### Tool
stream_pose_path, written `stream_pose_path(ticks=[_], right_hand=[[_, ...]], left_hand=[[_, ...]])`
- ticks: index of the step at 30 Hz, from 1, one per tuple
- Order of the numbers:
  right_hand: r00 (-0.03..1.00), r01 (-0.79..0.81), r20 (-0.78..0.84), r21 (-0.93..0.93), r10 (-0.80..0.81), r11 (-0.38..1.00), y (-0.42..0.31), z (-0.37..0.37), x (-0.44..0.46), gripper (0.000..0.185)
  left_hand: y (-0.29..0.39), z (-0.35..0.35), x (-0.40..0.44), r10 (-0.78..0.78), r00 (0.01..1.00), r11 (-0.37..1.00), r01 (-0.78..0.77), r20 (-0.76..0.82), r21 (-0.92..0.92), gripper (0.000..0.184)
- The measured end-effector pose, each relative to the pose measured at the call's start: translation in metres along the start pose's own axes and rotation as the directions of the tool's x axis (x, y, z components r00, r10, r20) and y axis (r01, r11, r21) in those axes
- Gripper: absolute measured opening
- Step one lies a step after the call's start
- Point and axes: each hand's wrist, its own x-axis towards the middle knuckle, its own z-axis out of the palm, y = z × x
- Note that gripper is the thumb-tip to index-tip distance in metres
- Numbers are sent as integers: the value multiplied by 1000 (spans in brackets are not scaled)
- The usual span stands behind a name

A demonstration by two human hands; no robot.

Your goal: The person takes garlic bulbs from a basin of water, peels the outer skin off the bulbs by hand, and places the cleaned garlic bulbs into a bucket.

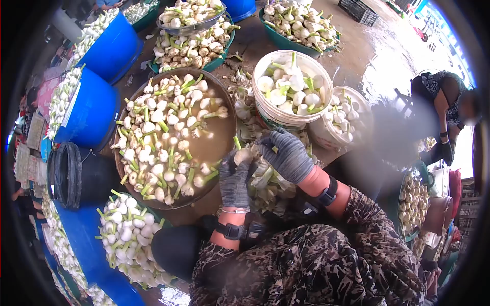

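Observation:
Grey gloves cover both hands in the head view. My left hand [235,182] is closed around a garlic bulb [242,156] whose green stem points up. Just right of the bulb, my right hand [287,154] has its fingers bent and pressed together; what they hold, if anything, is too small to make out. Left of my hands lies a wide round pan [230,94] of brownish water and many garlic bulbs. Beyond my right hand stands a white bucket [265,111] of peeled-looking bulbs. Loose skins and leaves [270,188] lie below my hands.
A second white bucket [326,133] holds bulbs behind the first. Blue tubs [88,115] heaped with garlic line the left side. Green basins [301,48] of garlic stand farther back. A black crate [359,12] sits at the top. Another person [443,99] bends over at the right.

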Motion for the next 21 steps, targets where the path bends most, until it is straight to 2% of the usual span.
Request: stream_pose_path(ticks=[1,4,5,7,10,12,13,15,16,18,19,21], right_hand=[[997,71,37,-114,-67,991,-4,-5,-3,11],[997,41,78,-172,-28,984,-5,-1,-10,11],[993,33,115,-221,-7,975,-7,2,-11,12],[997,22,78,-218,-5,976,-8,10,-13,14],[993,-17,112,-263,48,965,-12,13,-13,15],[987,-85,118,-189,109,978,-11,16,-11,15],[987,-83,121,-189,107,978,-7,20,-11,15],[966,-215,156,47,206,975,2,26,-12,12],[966,-214,158,48,204,976,3,25,-12,12],[1000,-16,-17,-89,14,996,2,20,-11,12],[1000,-12,-12,-87,11,996,-1,16,-10,12],[991,124,70,-128,-116,984,-12,6,-8,14]], left_hand=[[-1,1,-1,-3,1000,1000,3,7,4,33],[-1,4,-4,24,999,997,-25,21,67,32],[-2,6,-5,69,998,990,-69,-2,124,25],[-1,4,-6,117,993,977,-110,-26,181,19],[-3,-10,0,86,995,956,-99,59,276,21],[-5,-20,4,37,987,975,-70,155,213,36],[-1,-18,0,38,988,975,-70,152,211,36],[3,-12,-8,57,997,994,-62,54,88,35],[3,-12,-9,59,997,994,-63,51,88,35],[5,-14,-9,113,993,984,-117,39,133,34],[10,-12,-10,115,993,984,-118,34,132,34],[19,-8,-13,140,989,942,-150,55,301,32]])
